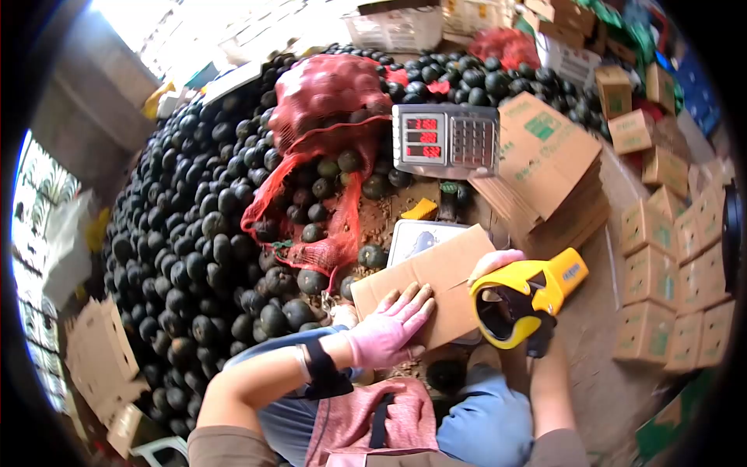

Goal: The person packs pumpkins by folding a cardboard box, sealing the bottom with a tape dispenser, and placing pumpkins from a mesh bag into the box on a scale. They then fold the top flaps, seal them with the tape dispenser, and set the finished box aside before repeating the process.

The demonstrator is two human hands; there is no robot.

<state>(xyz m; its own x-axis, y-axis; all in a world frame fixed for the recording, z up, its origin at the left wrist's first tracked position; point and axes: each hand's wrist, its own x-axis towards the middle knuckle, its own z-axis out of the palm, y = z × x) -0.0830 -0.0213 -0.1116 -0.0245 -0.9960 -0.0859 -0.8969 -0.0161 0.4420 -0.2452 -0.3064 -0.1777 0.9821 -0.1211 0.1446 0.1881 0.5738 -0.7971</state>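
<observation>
Cardboard box (451, 276), likely light and stiff yet crushable; I'd hold opposite edges. It sits over the scale plate (402, 238), long axis running lower left to upper right. My left grip (393, 331) lies spread flat on it; my right grip (496, 261) is partly behind the tape gun (551, 289), clamped or not, I can't tell.

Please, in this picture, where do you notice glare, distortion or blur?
Head view: glare washes out the upper-left opening; head view: wide-lens distortion, black corners, the box stacks leaning at right; head view: the fruit pile is rather dark; head view: no strong blur on the left hand or tape gun.
</observation>
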